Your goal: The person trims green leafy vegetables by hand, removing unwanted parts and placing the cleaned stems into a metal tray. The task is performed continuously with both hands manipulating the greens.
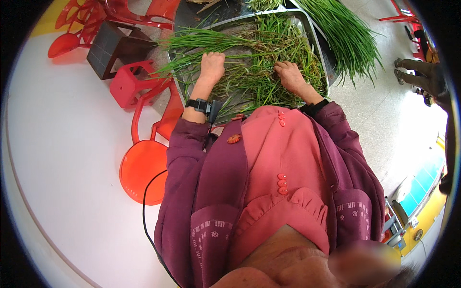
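Note:
My left hand point(212, 66) is closed around a few long green leaves, probably garlic chives, over the left part of a metal tray point(321, 57). Just beyond it, a loose bunch of long green leaves point(205, 40) lies across the tray and sticks out past its left rim. My right hand point(291, 75) rests with bent fingers in a tangled heap of green and browned leaves point(268, 86). Its fingertips are partly hidden there, so I cannot tell whether they pinch anything. A thick bundle of straight green chives point(345, 36) lies outside the tray's right rim.
A dark tabletop point(230, 12) shows behind the tray. To my left stand a pink-red plastic stool point(124, 84), a chair with a round orange seat point(144, 169), a dark box-like stand point(108, 46) and more red chairs point(65, 43). A person's legs point(414, 66) are at far right.

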Motion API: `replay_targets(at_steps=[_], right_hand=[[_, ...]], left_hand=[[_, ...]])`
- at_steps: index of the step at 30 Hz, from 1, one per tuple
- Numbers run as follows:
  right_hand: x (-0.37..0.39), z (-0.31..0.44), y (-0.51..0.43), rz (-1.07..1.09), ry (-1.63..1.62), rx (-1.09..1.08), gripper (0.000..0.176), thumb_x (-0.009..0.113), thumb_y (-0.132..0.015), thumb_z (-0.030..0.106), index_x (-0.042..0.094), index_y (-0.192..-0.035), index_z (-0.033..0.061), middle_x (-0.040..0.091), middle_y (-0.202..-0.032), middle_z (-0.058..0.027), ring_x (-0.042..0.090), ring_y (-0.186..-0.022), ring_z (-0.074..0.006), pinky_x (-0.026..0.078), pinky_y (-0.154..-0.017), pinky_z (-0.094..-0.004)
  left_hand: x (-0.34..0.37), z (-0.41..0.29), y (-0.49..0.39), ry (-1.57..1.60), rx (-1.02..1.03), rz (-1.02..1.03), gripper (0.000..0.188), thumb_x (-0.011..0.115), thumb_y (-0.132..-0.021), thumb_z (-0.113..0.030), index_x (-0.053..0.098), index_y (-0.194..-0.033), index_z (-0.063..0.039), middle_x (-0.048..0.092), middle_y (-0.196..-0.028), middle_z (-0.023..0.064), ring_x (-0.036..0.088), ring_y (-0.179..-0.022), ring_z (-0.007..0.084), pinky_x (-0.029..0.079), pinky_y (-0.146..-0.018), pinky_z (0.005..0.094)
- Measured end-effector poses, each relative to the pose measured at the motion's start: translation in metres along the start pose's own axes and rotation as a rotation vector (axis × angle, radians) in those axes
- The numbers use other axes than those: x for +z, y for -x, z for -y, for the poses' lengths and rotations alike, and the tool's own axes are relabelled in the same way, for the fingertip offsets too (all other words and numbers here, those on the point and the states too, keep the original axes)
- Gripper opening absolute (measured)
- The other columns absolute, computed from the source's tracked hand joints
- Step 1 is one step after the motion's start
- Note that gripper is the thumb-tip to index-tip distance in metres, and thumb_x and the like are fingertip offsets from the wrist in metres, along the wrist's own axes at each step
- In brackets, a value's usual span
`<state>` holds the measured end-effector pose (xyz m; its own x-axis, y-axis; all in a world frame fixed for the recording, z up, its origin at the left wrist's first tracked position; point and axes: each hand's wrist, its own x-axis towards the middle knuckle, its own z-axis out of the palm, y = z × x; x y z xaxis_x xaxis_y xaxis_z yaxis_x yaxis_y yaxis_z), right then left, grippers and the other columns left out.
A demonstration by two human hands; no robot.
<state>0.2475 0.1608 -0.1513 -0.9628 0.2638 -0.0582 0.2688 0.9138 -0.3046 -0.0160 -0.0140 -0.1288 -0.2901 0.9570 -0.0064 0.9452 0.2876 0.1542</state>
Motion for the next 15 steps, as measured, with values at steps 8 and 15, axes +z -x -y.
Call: replay_targets(at_steps=[8,15], right_hand=[[-0.051,0.038,-0.021,-0.177,-0.626,0.009,0.038,0.064,-0.083,0.008,0.058,-0.120,0.0041,0.057,-0.129,-0.0100,0.053,-0.119,-0.0294,0.043,-0.098,-0.0412],[-0.116,0.075,-0.065,-0.068,-1.179,0.055,0.037,0.067,-0.088,0.017,0.060,-0.122,0.0041,0.064,-0.098,-0.0027,0.054,-0.087,-0.0077,0.048,-0.074,-0.0280]], left_hand=[[-0.099,-0.057,0.006,0.549,-0.162,-0.184,0.008,0.063,-0.080,-0.005,0.062,-0.088,-0.002,0.064,-0.074,0.0131,0.060,-0.065,0.0255,0.047,-0.061,0.0339],[-0.161,-0.102,-0.011,0.833,-0.266,-0.221,0.007,0.062,-0.083,0.001,0.061,-0.091,0.001,0.062,-0.074,0.0023,0.054,-0.068,0.0085,0.045,-0.063,0.0246]])
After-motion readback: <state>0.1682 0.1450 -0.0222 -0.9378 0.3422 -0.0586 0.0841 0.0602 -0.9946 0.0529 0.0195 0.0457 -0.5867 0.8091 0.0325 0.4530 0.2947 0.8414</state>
